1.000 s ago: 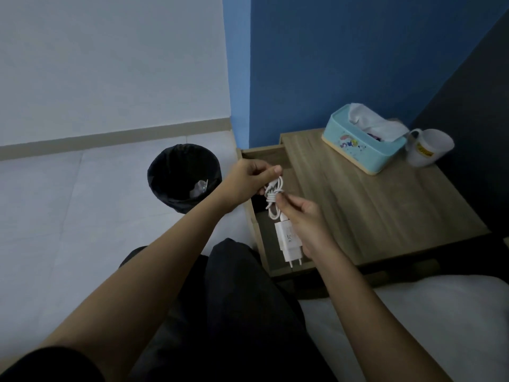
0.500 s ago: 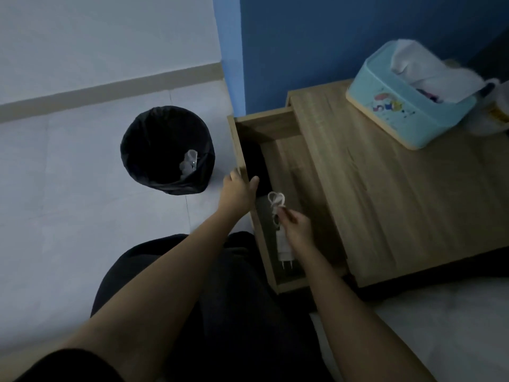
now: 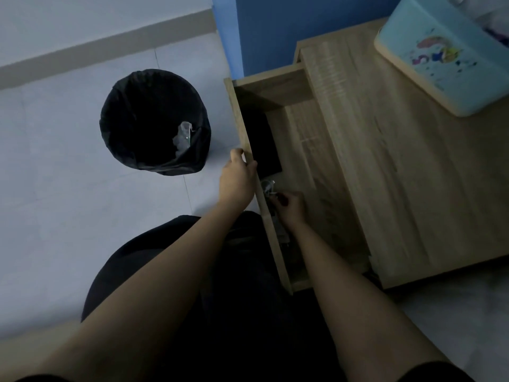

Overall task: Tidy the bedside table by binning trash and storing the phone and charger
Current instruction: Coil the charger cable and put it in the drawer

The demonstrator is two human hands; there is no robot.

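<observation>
In the drawer (image 3: 275,91), charger (image 3: 267,186) and phone (image 3: 261,142)

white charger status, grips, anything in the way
Left grip holds open wooden drawer's front edge. Right grip pinches white coiled charger cable inside it. Flat black phone alongside, not blocking.

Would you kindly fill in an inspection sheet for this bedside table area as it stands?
Surface: wooden table top, carrying a tissue box.
Job's things: dark phone and charger cable inside the open drawer.
Clutter: crumpled wrapper in the bin.
Hands: left hand grips the drawer front; right hand pinches the charger cable.
Cables: charger cable coiled; no other seen.
Surroundings: blue wall, pale floor.
</observation>
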